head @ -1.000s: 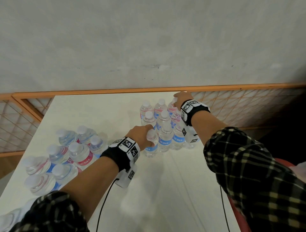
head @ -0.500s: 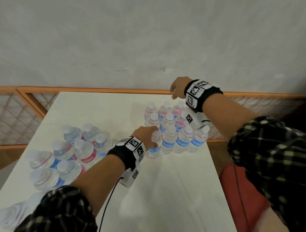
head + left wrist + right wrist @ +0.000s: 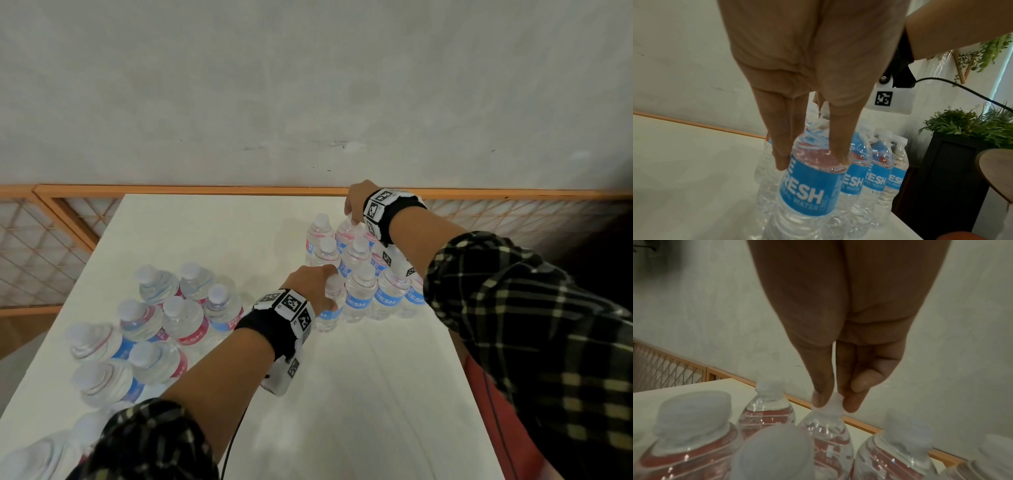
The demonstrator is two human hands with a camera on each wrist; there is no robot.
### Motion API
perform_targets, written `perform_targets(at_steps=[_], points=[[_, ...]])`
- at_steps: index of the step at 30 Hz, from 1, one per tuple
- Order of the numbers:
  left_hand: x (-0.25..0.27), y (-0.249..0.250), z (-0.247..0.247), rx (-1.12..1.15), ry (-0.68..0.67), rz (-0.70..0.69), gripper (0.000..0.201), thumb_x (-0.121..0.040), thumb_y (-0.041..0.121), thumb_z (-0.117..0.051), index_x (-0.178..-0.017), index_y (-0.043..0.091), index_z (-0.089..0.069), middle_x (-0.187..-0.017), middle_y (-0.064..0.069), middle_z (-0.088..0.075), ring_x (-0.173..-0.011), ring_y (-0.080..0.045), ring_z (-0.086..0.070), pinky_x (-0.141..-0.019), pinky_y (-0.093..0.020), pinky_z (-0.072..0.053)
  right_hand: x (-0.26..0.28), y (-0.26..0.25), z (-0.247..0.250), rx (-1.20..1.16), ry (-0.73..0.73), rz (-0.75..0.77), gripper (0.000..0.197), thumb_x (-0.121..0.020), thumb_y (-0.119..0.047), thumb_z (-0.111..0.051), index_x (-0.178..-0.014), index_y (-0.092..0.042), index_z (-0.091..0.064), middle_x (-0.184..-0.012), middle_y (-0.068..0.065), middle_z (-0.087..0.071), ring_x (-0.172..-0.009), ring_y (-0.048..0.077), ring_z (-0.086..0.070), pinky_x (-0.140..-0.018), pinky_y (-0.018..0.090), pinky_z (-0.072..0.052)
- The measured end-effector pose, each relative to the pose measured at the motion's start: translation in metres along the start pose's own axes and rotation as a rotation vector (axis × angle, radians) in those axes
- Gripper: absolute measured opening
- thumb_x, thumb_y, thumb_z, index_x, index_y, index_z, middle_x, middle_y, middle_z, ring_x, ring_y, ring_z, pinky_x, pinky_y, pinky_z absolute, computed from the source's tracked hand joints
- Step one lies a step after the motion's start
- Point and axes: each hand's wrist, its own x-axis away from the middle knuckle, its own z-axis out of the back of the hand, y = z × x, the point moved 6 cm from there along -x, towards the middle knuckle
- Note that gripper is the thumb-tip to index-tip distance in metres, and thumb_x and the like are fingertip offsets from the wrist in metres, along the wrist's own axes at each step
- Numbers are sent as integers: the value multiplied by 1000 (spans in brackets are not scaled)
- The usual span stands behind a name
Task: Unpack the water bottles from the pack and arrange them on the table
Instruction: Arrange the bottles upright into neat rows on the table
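Observation:
Several clear water bottles with blue and red labels stand in rows (image 3: pixel 359 274) at the far right of the white table (image 3: pixel 376 394). My left hand (image 3: pixel 317 284) grips the neck of the front-left bottle (image 3: pixel 330 310). In the left wrist view its fingers (image 3: pixel 780 155) and thumb lie on the shoulder of that blue-label bottle (image 3: pixel 809 186). My right hand (image 3: pixel 356 209) reaches to the back row. There its thumb and fingertips (image 3: pixel 819 398) pinch the white cap of the back-row bottle (image 3: pixel 826 426). Another cluster of bottles (image 3: pixel 164 322) stands at the left.
An orange wooden rail with lattice (image 3: pixel 205 190) runs along the table's far edge below a grey wall. The table's right edge (image 3: pixel 455 342) is close to the rows, with a red seat (image 3: pixel 493 394) beyond. A dark cabinet with plants (image 3: pixel 953 170) stands to the right.
My right hand left the back right bottle, rose above the far rail, then came down onto the cap of a back-row bottle. My left hand has stayed on the front-left bottle.

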Motion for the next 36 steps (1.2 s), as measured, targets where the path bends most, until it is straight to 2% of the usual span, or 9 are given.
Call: perform_targets(at_steps=[5, 9, 16, 18, 20, 21, 23, 25, 36], points=[[-1, -2, -1, 18, 1, 7, 48, -81, 24, -69, -123, 23, -47, -110, -5, -59, -100, -27, -58, -78, -28, -43, 13, 2, 5, -72, 22, -2, 23, -82, -6, -63, -103, -1, -68, -103, 12, -71, -92, 28, -68, -80, 39, -57], [-2, 0, 0, 12, 7, 4, 48, -81, 24, -68, -124, 23, -48, -113, -6, -59, -103, -27, -58, -80, -29, -43, 31, 8, 10, -155, 19, -56, 28, -83, -9, -64, -111, -5, -65, -106, 13, -65, -100, 28, -64, -69, 28, -46], [-4, 2, 0, 8, 9, 6, 48, -81, 23, -69, -124, 23, -48, -112, -6, -60, -103, -27, -58, -81, -30, -43, 8, 4, 0, -101, -70, -49, 25, -78, -13, -71, -102, -7, -70, -101, 8, -71, -90, 28, -68, -83, 38, -57], [-5, 1, -1, 12, 9, 9, 47, -80, 23, -69, -123, 23, -48, -110, -6, -61, -100, -27, -58, -79, -29, -44, -53, 21, -30, -62, -111, -15, 34, -68, -21, -77, -100, -12, -72, -99, 8, -72, -87, 27, -69, -79, 43, -58], [-5, 0, -2, 9, 9, 8, 47, -80, 23, -69, -123, 23, -48, -109, -6, -61, -99, -27, -58, -78, -29, -44, -66, 19, -34, -30, -126, -3, 58, -50, -38, -84, -104, -24, -70, -102, 1, -71, -85, 24, -67, -78, 45, -57], [-6, 0, -2, 8, 11, 8, 47, -80, 23, -69, -122, 23, -48, -108, -6, -61, -98, -27, -58, -78, -29, -44, -54, 13, -24, -31, -76, -4, 68, -49, -42, -84, -113, -27, -65, -111, -3, -68, -92, 25, -65, -81, 43, -55], [-7, -1, -3, 10, 13, 8, 46, -80, 23, -69, -121, 23, -48, -105, -6, -60, -98, -27, -58, -77, -29, -43, 12, -17, 10, -47, -35, 53, 68, -73, -35, -78, -135, -22, -50, -133, 0, -53, -117, 28, -55, -96, 37, -48], [-8, -1, -3, 5, 15, 12, 47, -79, 24, -70, -121, 23, -48, -104, -4, -59, -98, -27, -59, -76, -29, -43, 38, -36, 21, -74, -35, 107, 58, -88, -26, -66, -141, -17, -43, -142, 6, -47, -128, 26, -46, -102, 32, -38], [-13, -5, -6, 9, 16, 21, 51, -78, 26, -71, -124, 25, -48, -113, -5, -61, -101, -27, -58, -81, -30, -46, 39, -45, 11, -134, -1, 168, 51, -88, -24, -65, -135, -9, -50, -138, 9, -52, -126, 26, -48, -100, 30, -40]])
